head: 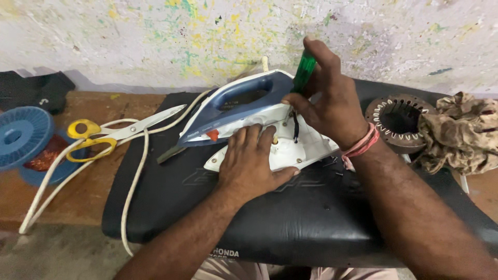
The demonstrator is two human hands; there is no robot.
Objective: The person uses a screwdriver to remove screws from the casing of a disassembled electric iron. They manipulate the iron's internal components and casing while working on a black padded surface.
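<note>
A white and blue clothes iron (236,106) lies on its side on a black padded seat cushion (171,202), with its rear cover off and wires showing. My left hand (251,163) presses flat on the iron's white lower body. My right hand (327,101) grips a green-handled screwdriver (303,72), which points down into the iron's back end. A pink band sits on my right wrist.
Yellow-handled scissors (111,136) and the iron's white cord (78,171) lie to the left. A blue wire spool (23,137) stands at the far left. A round motor stator (397,119) and a crumpled rag (461,132) sit on the right. A paint-spattered wall rises behind.
</note>
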